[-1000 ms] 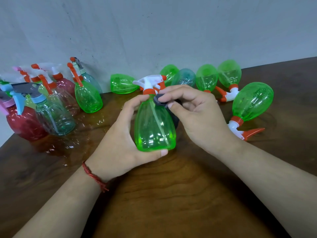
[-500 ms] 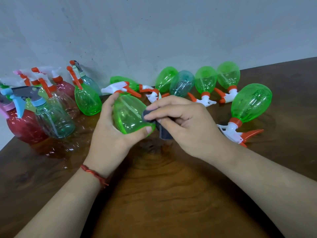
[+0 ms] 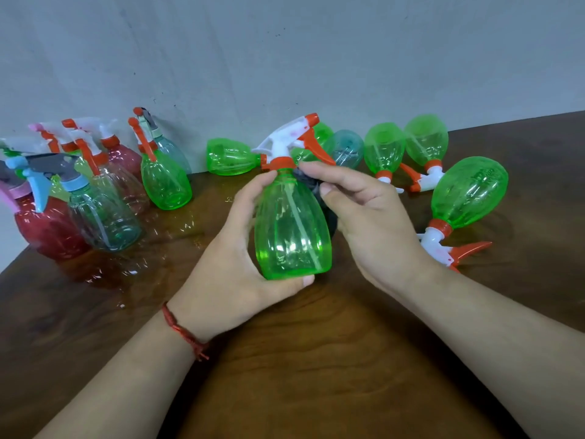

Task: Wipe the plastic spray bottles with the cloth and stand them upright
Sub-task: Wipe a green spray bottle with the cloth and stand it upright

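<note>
My left hand [image 3: 234, 258] grips a green spray bottle [image 3: 291, 229] with a white and orange trigger head, held upright above the wooden table [image 3: 300, 359]. My right hand [image 3: 367, 217] pinches a dark cloth [image 3: 311, 185] against the bottle's right shoulder; most of the cloth is hidden behind the bottle. Several bottles stand upright at the left by the wall, among them a green one [image 3: 166, 182], a clear teal one [image 3: 104, 217] and a red one [image 3: 44, 229]. Several green bottles lie on their sides at the back and right, such as one [image 3: 468, 198] near my right wrist.
A grey wall [image 3: 285, 58] runs behind the table. A lying green bottle [image 3: 231, 156] and a lying teal bottle [image 3: 348, 148] sit right behind the held one. The table's left edge shows at the lower left.
The held bottle has swung from tilted on its side back to upright, head up. My right hand with the cloth has moved from the bottle's base to its upper right shoulder.
</note>
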Demonstrator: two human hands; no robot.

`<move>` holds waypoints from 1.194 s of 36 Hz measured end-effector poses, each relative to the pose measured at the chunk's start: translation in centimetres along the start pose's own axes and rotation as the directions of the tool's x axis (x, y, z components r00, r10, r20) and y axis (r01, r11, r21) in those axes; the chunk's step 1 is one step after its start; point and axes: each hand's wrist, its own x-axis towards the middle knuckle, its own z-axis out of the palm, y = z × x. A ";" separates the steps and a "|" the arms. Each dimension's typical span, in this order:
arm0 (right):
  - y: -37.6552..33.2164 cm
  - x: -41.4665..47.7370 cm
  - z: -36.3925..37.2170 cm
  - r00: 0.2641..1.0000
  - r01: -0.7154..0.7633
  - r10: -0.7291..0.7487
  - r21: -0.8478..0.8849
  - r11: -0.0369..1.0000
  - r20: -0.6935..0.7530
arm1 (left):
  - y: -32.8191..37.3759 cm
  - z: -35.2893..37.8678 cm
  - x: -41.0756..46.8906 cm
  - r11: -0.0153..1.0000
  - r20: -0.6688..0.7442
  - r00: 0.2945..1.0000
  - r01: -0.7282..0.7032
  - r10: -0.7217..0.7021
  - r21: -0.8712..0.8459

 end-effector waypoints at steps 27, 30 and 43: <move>0.1 -1.8 0.8 0.923 0.334 -0.179 -0.475 0.814 0.342 | -1.3 -1.0 0.6 0.985 -0.377 0.914 0.169 -0.147 0.027; -0.1 -1.9 0.8 0.921 0.351 -0.200 -0.487 0.800 0.335 | -1.1 -1.0 0.5 0.984 -0.350 0.926 0.168 -0.138 0.056; -0.3 -0.4 0.5 0.978 -0.198 0.179 0.214 0.957 0.106 | 0.1 0.4 -0.2 0.998 -0.106 0.994 0.028 -0.033 -0.051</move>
